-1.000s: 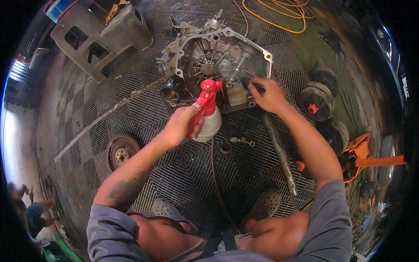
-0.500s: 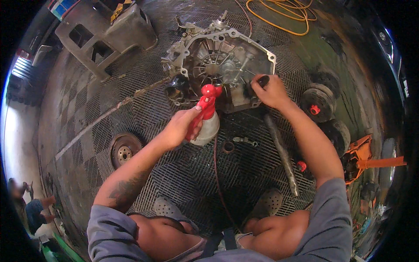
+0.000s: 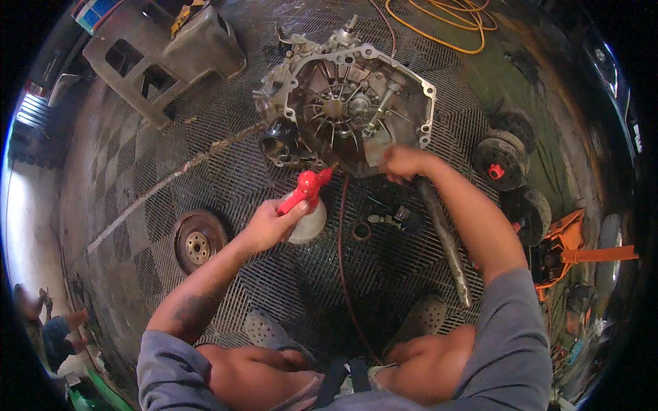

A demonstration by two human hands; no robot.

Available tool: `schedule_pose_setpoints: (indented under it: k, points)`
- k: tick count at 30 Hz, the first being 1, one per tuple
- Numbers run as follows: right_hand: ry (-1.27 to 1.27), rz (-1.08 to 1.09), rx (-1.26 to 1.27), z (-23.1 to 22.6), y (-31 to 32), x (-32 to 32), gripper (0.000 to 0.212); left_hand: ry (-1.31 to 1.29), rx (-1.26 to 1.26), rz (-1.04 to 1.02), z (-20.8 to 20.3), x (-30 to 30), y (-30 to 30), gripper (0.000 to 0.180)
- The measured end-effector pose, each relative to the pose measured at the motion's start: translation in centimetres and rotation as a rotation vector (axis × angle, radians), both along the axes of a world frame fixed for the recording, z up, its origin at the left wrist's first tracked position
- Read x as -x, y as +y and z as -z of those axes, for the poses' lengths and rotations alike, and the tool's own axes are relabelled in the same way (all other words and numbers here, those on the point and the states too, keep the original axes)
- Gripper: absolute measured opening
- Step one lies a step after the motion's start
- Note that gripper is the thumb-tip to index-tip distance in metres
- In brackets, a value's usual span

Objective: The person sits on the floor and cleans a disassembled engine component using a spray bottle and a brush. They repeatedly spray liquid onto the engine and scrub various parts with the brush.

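Observation:
My left hand (image 3: 274, 225) is closed round the neck of a spray bottle with a red trigger head (image 3: 308, 185) and a cloudy white body (image 3: 308, 225). Its nozzle points at the near edge of a metal gearbox housing (image 3: 430, 109), which lies with its open bell side up and ribs showing inside. At that housing's lower right rim is my right hand (image 3: 406, 163), smeared by motion with its fingers bent; what it holds, if anything, does not show. Below it, a small dark object (image 3: 412, 218) appears beside a small metal part (image 3: 384, 220) and a dark ring (image 3: 360, 231).
A long metal bar (image 3: 445, 246) lies under my right forearm. Left of me is a rusty flywheel (image 3: 199, 243); a grey plastic stool (image 3: 164, 58) stands beyond. On the right are round black weights (image 3: 504, 161) and an orange tool (image 3: 562, 253). A thin hose (image 3: 340, 253) crosses the mat.
My left hand has drawn the spray bottle back toward me and left. My right hand, earlier pinching something black, has moved down and left. A dark object now shows below it.

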State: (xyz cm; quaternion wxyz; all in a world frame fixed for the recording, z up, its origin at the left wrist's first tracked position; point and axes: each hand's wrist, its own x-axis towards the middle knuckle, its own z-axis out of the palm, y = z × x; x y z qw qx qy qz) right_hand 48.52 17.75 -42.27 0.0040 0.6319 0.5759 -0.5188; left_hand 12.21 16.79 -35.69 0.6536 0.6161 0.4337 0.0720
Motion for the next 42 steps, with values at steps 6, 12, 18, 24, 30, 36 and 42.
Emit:
schedule_pose_setpoints:
  k: [6, 12, 18, 24, 30, 36, 42]
  points:
    - [0.760, 1.122, 0.012, 2.8, 5.4, 2.7, 0.074, 0.021, 0.022, -0.063, -0.3, 0.5, -0.8, 0.043]
    - [0.834, 1.324, 0.086, 3.9, 7.1, 3.8, 0.084, 0.031, -0.020, -0.043, -0.3, 0.8, -1.0, 0.039]
    - [0.953, 1.459, 0.172, 4.0, 8.8, 4.9, 0.076, 0.014, 0.027, -0.075, -0.3, 1.0, -1.1, 0.042]
    - [0.895, 1.430, 0.084, 2.4, 9.0, 4.1, 0.072, 0.021, -0.031, -0.058, -0.2, 1.5, -1.2, 0.039]
    - [0.855, 1.348, 0.083, 2.3, 6.6, 3.3, 0.079, 0.002, -0.015, -0.073, 0.0, 1.7, -1.0, 0.040]
    - [0.816, 1.242, 0.111, 2.4, 5.8, 2.5, 0.077, -0.003, 0.005, -0.083, -0.1, 1.5, -1.3, 0.040]
    - [0.756, 1.171, 0.259, 2.9, 4.8, 1.6, 0.077, -0.001, -0.010, -0.076, -0.4, 1.5, -1.6, 0.041]
